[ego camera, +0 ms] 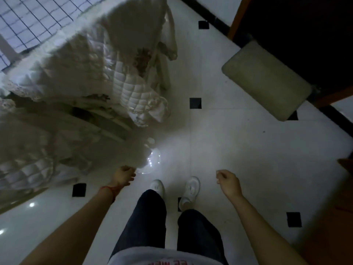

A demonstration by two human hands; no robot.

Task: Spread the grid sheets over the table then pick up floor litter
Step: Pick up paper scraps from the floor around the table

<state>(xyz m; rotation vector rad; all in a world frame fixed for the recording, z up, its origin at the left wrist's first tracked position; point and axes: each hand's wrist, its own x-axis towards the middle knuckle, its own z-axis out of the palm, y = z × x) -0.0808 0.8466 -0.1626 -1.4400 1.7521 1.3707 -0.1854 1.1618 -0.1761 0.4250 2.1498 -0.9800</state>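
- Grid sheets [28, 18] already lying over the counter at the upper left of the frame, quilted cover [122, 81] hanging from its edge toward the floor [229, 142]; by that reading, litter step in hand.
- Clear plastic piece [150, 161], probably the litter, lying on the floor at lower centre-left, just up and right of the left hand [124, 175], in front of the left white shoe [157, 186].
- Small pale round bit [150, 140] on the floor just above it in the frame; too blurred to name.
- Roundish outline, no clear long axis; edges hard to trace in the glare.
- Left hand much the nearer, fingers loosely curled, knuckles at the plastic's lower-left rim; touching or just short of it, cannot tell. Nothing clearly held.
- Right hand [228, 181] well apart from the plastic, at lower right of centre, beyond both shoes; fingers curled in loosely, empty as far as visible.
- Likely next move: short reach up and right with the left hand, then a pinch on the near rim.
- Padded stool [267, 79] at upper right, well clear of the reach.
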